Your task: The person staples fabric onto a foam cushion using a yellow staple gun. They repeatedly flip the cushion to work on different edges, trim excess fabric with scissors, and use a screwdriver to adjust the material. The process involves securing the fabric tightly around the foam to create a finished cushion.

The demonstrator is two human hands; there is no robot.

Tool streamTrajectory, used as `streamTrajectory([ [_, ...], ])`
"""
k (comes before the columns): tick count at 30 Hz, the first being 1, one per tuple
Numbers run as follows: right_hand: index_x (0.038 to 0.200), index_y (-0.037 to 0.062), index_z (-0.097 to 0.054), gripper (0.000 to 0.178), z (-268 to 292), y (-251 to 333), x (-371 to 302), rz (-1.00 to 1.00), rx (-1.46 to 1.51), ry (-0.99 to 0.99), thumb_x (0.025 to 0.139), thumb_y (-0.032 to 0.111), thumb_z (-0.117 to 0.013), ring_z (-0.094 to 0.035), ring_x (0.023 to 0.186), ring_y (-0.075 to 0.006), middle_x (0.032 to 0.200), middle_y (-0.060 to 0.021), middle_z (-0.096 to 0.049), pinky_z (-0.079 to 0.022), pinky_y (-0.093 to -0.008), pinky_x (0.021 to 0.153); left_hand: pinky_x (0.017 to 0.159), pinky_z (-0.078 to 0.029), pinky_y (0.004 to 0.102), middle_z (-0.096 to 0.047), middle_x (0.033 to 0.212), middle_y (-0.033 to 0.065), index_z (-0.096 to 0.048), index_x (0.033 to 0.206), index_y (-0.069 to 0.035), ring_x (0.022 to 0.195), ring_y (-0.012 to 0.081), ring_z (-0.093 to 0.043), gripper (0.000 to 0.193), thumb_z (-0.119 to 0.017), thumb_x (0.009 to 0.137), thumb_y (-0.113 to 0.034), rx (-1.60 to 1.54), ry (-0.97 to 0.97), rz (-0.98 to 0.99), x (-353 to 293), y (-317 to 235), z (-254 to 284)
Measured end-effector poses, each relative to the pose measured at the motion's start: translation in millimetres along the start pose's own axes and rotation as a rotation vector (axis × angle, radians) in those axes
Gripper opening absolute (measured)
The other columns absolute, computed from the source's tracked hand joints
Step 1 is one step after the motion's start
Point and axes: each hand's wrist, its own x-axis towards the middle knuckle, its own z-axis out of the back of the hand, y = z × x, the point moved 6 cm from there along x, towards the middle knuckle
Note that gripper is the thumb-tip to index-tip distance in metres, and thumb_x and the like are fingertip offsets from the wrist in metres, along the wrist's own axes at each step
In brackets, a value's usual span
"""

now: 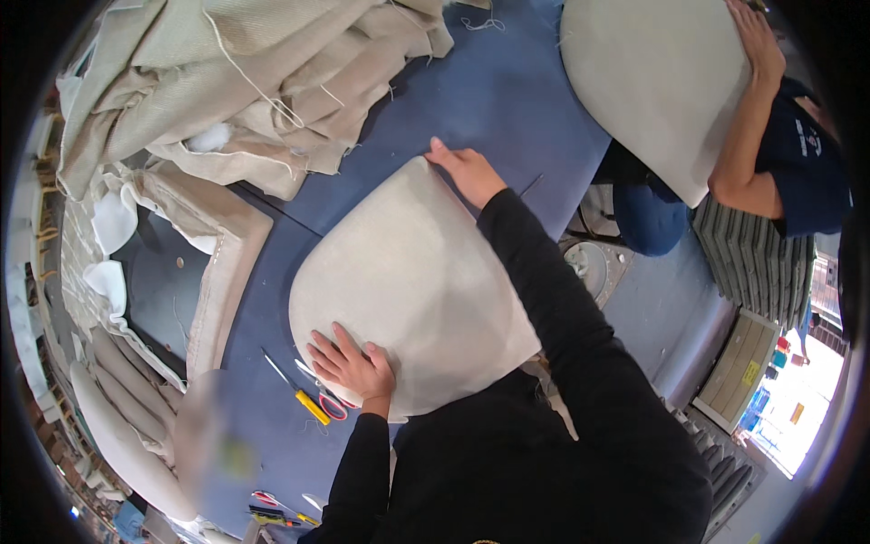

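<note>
A cream upholstered seat cushion (408, 272) with one rounded end lies on the blue table in front of me, its near edge against my body. My left hand (355, 367) rests flat on its lower left part, fingers spread. At the cushion's far corner my right hand (467, 172) grips the edge; some of its fingers are hidden. Just left of my left hand lie a yellow-handled screwdriver (304, 395) and red-handled scissors (333, 405).
Beige fabric (272, 82) is heaped at the far left, beside an upholstered frame (240, 245). A co-worker's hand (759, 45) holds another cream cushion (652, 82) at the far right. More tools (272, 515) lie near the lower edge. Grey stacked pieces (757, 258) stand at right.
</note>
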Motion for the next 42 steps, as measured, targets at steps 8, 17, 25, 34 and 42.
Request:
streamTrajectory([
  [8, 0.165, 0.0059, -0.061, 0.079, 33, -63, -42, -0.029, 0.494, -0.151, 0.12, 0.067, -0.039, -0.06, 0.151, -0.029, 0.155, -0.0131, -0.073, -0.038, -0.0464, 0.128, 0.136, -0.008, 0.07, -0.026, 0.188, 0.0261, -0.052, 0.172, -0.007, 0.173, 0.0544, -0.015, 0.078, -0.053, 0.103, -0.044, -0.018, -0.004, 0.013, 6, -2, -8],
  [17, 0.169, 0.0125, -0.057, 0.064, -14, -12, -35, 0.137, 0.598, -0.13, 0.124, 0.055, -0.041, -0.057, 0.151, -0.0256, 0.156, -0.0129, -0.07, -0.033, -0.0428, 0.133, 0.135, -0.009, 0.0706, -0.027, 0.188, 0.0274, -0.05, 0.173, -0.006, 0.172, 0.055, -0.016, 0.079, -0.055, 0.102, -0.041, -0.011, -0.036, -0.012, 7, -3, -8],
  [25, 0.159, 0.0105, -0.066, 0.051, 19, -62, -17, 0.139, 0.609, -0.224, 0.122, 0.045, -0.056, -0.065, 0.139, -0.0208, 0.136, -0.0104, -0.079, -0.045, -0.038, 0.124, 0.135, -0.008, 0.072, -0.026, 0.188, 0.0283, -0.049, 0.173, -0.006, 0.172, 0.0556, -0.016, 0.08, -0.056, 0.1, -0.038, -0.046, -0.027, -0.016, 9, -7, -3],
  [34, 0.149, 0.0111, -0.071, 0.044, 7, -64, -147, 0.4, -0.354, -0.58, 0.105, 0.014, -0.072, -0.061, 0.144, -0.04, 0.153, -0.0172, -0.067, -0.046, -0.0506, 0.122, 0.135, -0.012, 0.0735, -0.029, 0.186, 0.0296, -0.047, 0.175, -0.012, 0.171, 0.0577, -0.02, 0.084, -0.062, 0.098, -0.042, 0.035, 0.142, 0.072, 8, -5, -3],
  [42, 0.14, 0.0117, -0.077, 0.041, -145, -5, -301, 0.892, -0.254, 0.212, 0.098, 0.009, -0.075, -0.073, 0.123, -0.0342, 0.137, -0.0134, -0.073, -0.057, -0.0497, 0.11, 0.134, -0.016, 0.075, -0.043, 0.182, 0.0204, -0.065, 0.161, -0.022, 0.169, 0.0527, -0.03, 0.07, -0.072, 0.097, -0.051, -0.357, 0.028, 0.086, 17, 9, 16],
])
